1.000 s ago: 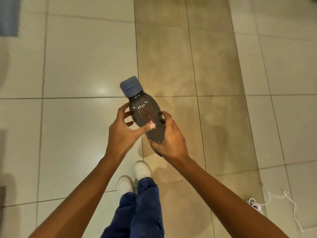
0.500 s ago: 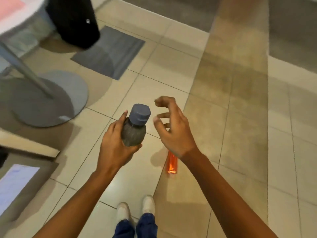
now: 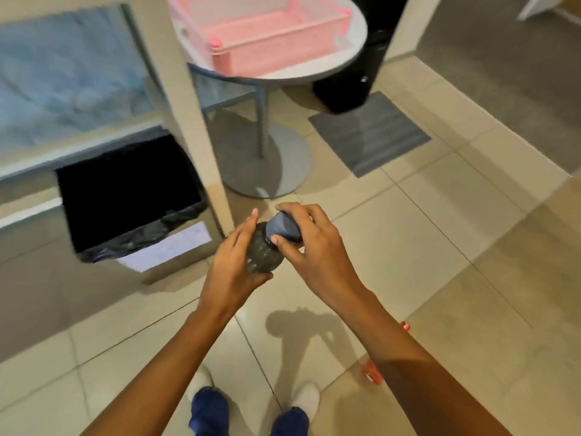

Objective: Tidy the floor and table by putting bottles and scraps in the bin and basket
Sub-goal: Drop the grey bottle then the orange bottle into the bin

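Observation:
A dark translucent bottle [image 3: 262, 254] with a grey-blue cap [image 3: 283, 228] is held at chest height above the tiled floor. My left hand [image 3: 234, 272] wraps the bottle's body from below. My right hand [image 3: 314, 247] grips the cap with thumb and fingers. An open bin [image 3: 138, 237] lined with a black bag stands to the left on the floor. A pink mesh basket [image 3: 270, 42] sits on a round white table [image 3: 352, 55] further ahead. An orange bottle [image 3: 372, 371] lies on the floor, mostly hidden behind my right forearm.
A beige post [image 3: 195, 114] rises between the bin and the table's grey round base [image 3: 267, 162]. A black upright bin [image 3: 352, 80] and a grey mat [image 3: 371, 133] lie beyond the table. My white shoes [image 3: 201, 382] show below.
The view swung up and left, bringing bin, basket and table into sight. My right hand, spread beside the bottle half a second ago, has closed on the cap. The left hand kept the bottle.

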{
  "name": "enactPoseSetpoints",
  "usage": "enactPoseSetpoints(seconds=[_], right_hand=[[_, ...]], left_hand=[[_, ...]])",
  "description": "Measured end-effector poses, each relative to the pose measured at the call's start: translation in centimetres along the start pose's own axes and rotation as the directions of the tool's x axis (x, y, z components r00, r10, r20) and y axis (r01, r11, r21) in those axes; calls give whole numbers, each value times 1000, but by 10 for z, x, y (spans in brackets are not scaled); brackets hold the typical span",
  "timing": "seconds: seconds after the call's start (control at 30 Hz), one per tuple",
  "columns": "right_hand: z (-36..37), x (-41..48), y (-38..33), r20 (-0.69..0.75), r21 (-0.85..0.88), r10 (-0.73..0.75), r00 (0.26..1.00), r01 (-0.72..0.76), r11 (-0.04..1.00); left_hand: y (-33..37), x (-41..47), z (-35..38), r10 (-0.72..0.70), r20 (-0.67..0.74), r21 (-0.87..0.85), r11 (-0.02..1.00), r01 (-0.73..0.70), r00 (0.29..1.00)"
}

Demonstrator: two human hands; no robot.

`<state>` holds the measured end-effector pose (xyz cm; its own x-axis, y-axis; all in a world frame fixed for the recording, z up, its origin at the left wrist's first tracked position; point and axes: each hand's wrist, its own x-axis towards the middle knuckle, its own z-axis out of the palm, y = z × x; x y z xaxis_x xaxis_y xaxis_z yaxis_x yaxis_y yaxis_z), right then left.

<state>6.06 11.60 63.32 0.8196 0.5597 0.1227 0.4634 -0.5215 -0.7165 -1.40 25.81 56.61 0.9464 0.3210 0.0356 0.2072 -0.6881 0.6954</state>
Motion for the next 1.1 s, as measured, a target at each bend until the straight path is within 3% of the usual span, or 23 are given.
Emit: enactPoseSetpoints(seconds=[0.2,0.3,0.47,0.67,0.9,1.0,1.1], right_hand=[[104,29,-69,86,16,-96,992,95,995],[148,49,-98,26,45,-119,993,117,992],[219,95,-126,-107,49,-98,989,104,993],[298,152,-125,-85,91,-69,994,76,993],[410,251,-76,57,-17,90,994,-89,996],[457,291,-54,131,-135,114,985,-96,986],[491,321,-37,169,-134,319,933,-299,945]], left_hand=[[-90,-28,-77,-171,-120,92,979,182,978],[-141,-45,-115,-280,-182,32,956,290,943],[-230,-62,-156,-470,-328,-101,880,465,819],[-316,-42,-168,-673,-428,-356,739,572,603],[-405,2,-156,-715,-420,-360,697,620,559],[-438,19,-145,-806,-397,-472,590,655,440],[-465,31,-131,-920,-299,-645,391,656,255]])
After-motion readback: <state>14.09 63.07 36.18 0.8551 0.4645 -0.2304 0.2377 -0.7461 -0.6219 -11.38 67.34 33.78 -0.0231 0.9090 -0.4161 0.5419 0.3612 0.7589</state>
